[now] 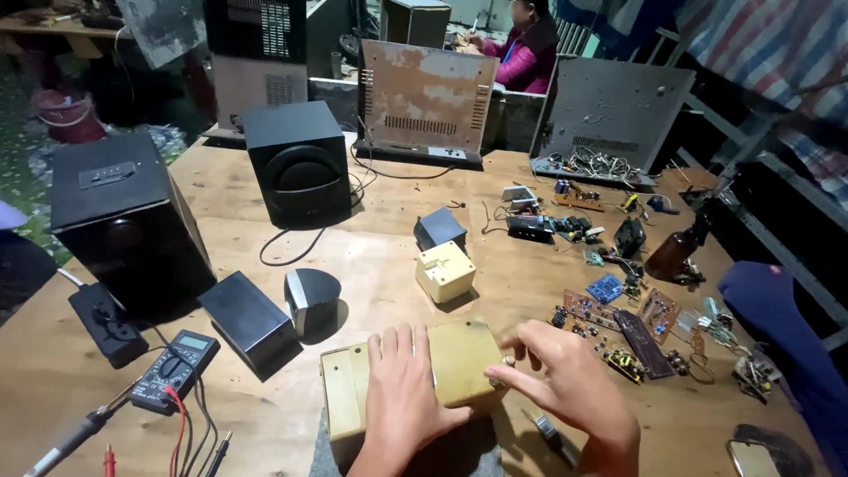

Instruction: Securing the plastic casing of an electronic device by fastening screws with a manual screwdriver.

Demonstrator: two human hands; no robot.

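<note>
A yellowed cream box-shaped device (464, 353) lies on the wooden table (389, 221) right in front of me. My left hand (405, 389) rests flat on its top with the fingers spread. My right hand (565, 384) touches its right edge, thumb and fingertips pinched at the corner, possibly on a small part. A screwdriver (549, 435) lies on the table beneath my right hand.
A small cream box (444, 271) and a dark cube (439, 228) sit beyond the device. Black speakers (299, 163) (128, 221), a multimeter (177, 364) with probes and a power strip (108, 322) are left. Circuit boards (618, 327) are scattered right. Another person (530, 44) works behind.
</note>
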